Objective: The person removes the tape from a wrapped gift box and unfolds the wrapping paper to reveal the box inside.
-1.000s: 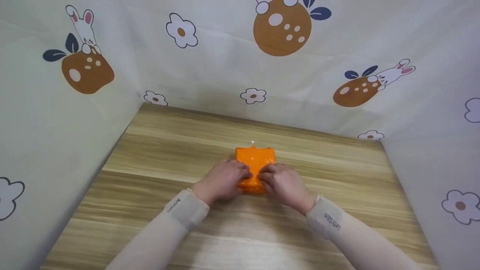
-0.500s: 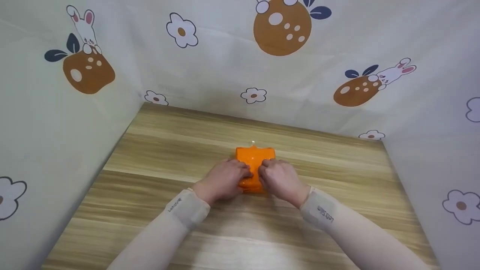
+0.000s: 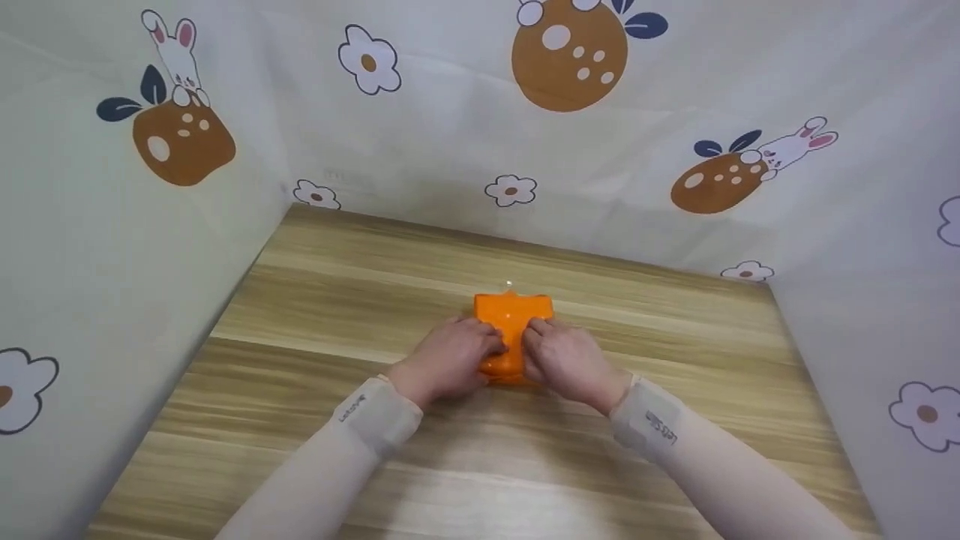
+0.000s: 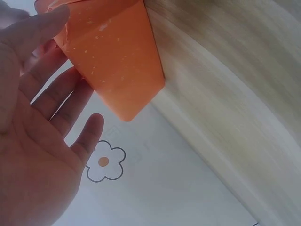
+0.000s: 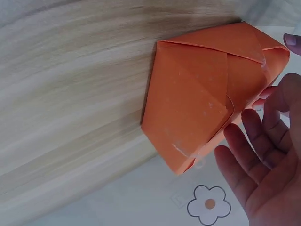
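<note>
An orange paper-wrapped box (image 3: 513, 307) lies on the wooden table in the middle of the head view. Triangular folds show on one end of the box (image 5: 193, 94) in the right wrist view. My left hand (image 3: 448, 360) grips its left side, thumb on the near part and fingers over the top edge; some fingertips are hidden. From the right, my right hand (image 3: 566, 360) touches the top with bent fingers. In the right wrist view that hand (image 5: 268, 160) has its lower fingers loosely extended beside the wrapped edge.
The wood-grain table (image 3: 360, 277) spreads around the box. Pale printed cloth (image 3: 435, 120) with rabbits, fruit and flowers rises at the back and on both sides. A small shiny clear bit (image 3: 509, 284) sits just beyond the box's far edge.
My right hand first shifts a little up and left over the box, then back slightly to the right. My left hand and the box stay nearly still.
</note>
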Demonstrator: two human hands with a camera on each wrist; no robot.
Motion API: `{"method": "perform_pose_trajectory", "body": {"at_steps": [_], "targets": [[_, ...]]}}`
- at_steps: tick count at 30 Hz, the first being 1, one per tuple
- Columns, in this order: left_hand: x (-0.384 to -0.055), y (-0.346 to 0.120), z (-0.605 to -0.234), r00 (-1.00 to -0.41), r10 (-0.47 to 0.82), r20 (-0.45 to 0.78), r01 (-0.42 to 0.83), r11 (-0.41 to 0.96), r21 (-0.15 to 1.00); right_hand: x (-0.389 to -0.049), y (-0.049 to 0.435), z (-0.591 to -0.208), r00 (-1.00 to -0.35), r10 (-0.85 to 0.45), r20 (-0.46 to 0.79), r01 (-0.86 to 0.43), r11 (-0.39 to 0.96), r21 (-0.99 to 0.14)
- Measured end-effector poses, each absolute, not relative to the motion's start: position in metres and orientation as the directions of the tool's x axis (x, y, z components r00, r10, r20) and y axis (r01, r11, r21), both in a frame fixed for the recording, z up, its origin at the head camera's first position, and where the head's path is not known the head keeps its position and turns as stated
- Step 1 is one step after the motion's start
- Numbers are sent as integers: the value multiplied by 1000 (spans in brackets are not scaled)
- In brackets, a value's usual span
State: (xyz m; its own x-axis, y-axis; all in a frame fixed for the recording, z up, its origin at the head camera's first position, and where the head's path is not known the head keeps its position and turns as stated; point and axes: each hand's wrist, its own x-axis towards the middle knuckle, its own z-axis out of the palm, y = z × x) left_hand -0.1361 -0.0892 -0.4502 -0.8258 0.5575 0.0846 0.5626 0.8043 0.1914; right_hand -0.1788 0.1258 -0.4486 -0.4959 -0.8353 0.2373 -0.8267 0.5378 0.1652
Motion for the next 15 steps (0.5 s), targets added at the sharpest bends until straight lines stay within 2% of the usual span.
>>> {"method": "perform_pose_trajectory", "body": {"at_steps": [8, 15], "targets": [[-136, -90, -450, -828, 554, 86, 559, 807, 187, -177, 132, -447, -553, -800, 232, -820, 572, 14], [-135, -89, -449, -834, 547, 69, 550, 815, 186, -177, 127, -444, -565, -794, 224, -817, 577, -15]]}}
